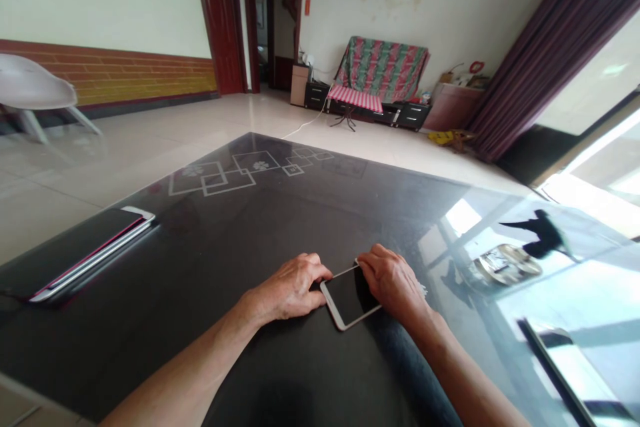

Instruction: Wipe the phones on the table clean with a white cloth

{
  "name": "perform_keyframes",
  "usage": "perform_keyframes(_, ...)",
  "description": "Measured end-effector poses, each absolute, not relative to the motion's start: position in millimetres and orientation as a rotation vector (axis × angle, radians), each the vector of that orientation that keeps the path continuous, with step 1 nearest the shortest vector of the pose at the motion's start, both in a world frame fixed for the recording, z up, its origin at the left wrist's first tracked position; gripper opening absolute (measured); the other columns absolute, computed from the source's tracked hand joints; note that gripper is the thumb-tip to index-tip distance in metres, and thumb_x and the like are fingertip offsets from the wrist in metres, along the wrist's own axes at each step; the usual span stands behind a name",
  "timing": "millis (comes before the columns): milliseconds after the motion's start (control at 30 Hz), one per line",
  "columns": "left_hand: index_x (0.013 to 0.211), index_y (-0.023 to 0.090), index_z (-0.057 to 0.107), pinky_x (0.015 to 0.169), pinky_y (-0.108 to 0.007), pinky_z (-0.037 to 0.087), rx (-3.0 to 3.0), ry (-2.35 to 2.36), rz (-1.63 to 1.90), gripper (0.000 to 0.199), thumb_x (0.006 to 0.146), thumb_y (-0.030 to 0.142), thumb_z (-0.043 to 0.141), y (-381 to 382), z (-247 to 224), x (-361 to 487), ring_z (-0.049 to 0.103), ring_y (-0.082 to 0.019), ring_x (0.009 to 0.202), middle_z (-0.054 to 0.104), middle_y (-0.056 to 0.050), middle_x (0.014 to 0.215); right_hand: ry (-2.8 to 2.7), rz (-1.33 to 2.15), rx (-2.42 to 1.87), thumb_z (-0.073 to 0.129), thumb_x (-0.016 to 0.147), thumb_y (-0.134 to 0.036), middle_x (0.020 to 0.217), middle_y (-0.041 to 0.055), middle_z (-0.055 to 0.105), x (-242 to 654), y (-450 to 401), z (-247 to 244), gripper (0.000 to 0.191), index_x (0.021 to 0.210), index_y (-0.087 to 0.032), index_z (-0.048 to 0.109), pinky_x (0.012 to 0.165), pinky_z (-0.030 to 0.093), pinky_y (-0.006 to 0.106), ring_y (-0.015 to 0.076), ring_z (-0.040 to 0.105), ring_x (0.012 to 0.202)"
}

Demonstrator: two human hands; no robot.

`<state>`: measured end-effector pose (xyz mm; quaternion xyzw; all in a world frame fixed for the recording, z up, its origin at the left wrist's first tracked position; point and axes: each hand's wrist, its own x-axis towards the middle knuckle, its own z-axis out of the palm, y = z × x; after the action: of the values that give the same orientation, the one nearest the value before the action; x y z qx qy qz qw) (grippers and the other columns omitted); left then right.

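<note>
A smartphone [349, 300] with a white frame and a dark screen lies face up, slightly turned, on the glossy black table [240, 240]. My left hand [295, 285] is at its left end, with thumb and fingertips closed at the edge near the upper left corner. Over its right end curls my right hand [395, 282], fingers bent onto the far edge and covering part of the screen. The right thumb is mostly hidden. The phone's near left corner shows between the hands.
Flat, dark, silver-edged items with a red line [95, 253] lie at the table's left edge. To the right are a round clock-like object [507, 265], a black object [540, 233] and a long dark bar [555, 373]. A white chair [37, 87] stands on the floor beyond.
</note>
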<state>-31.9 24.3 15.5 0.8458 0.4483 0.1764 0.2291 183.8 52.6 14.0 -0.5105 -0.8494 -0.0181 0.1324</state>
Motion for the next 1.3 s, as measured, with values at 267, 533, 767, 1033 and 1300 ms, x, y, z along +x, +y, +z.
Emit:
perform_keyframes(267, 0.095, 0.024, 0.068, 0.076, -0.027, 0.045, 2.314, 1.231, 0.501, 0.02, 0.078, 0.024, 0.059, 23, 15, -31, 0.058, -0.019, 0.086, 0.059, -0.002, 0.086, -2.58, 0.307, -1.262, 0.052, 0.078, -0.011, 0.103, 0.0054, 0.06, 186, 8, 30, 0.037, 0.112, -0.023, 0.06, 0.086, 0.043, 0.033, 0.019, 0.056, 0.093)
perform_keyframes(533, 0.098, 0.025, 0.067, 0.077, -0.027, 0.044, 2.297, 1.223, 0.502, 0.024, 0.076, 0.022, 0.06, 26, 9, -33, 0.057, -0.019, 0.087, 0.06, -0.001, 0.088, -2.476, 0.505, -1.177, 0.042, 0.086, -0.013, 0.111, 0.0063, 0.063, 204, 11, 26, 0.037, 0.116, -0.023, 0.06, 0.09, 0.046, 0.033, 0.0183, 0.059, 0.099)
perform_keyframes(767, 0.098, 0.023, 0.067, 0.075, -0.027, 0.043, 2.285, 1.217, 0.45, 0.023, 0.077, 0.022, 0.059, 26, 12, -33, 0.056, -0.019, 0.087, 0.059, -0.002, 0.088, -1.909, 0.901, -1.476, 0.043, 0.089, -0.037, 0.07, -0.0002, 0.065, 208, 21, 12, 0.033, 0.103, -0.019, 0.067, 0.05, 0.043, 0.022, 0.0138, 0.058, 0.058)
perform_keyframes(1033, 0.098, 0.022, 0.066, 0.078, -0.027, 0.043, 2.297, 1.215, 0.467, 0.023, 0.077, 0.022, 0.059, 25, 13, -33, 0.056, -0.019, 0.088, 0.059, -0.003, 0.089, -1.656, 0.8, -1.594, 0.046, 0.085, -0.043, 0.074, 0.0002, 0.066, 211, 26, 8, 0.036, 0.109, -0.018, 0.057, 0.049, 0.042, 0.023, 0.0138, 0.057, 0.055)
perform_keyframes(1300, 0.098, 0.022, 0.067, 0.074, -0.027, 0.044, 2.335, 1.232, 0.47, 0.02, 0.079, 0.025, 0.058, 25, 11, -33, 0.057, -0.02, 0.087, 0.059, -0.003, 0.088, -2.45, 0.232, -1.313, 0.045, 0.09, -0.026, 0.109, 0.008, 0.065, 216, 22, 17, 0.025, 0.103, -0.023, 0.066, 0.084, 0.049, 0.035, 0.0209, 0.062, 0.094)
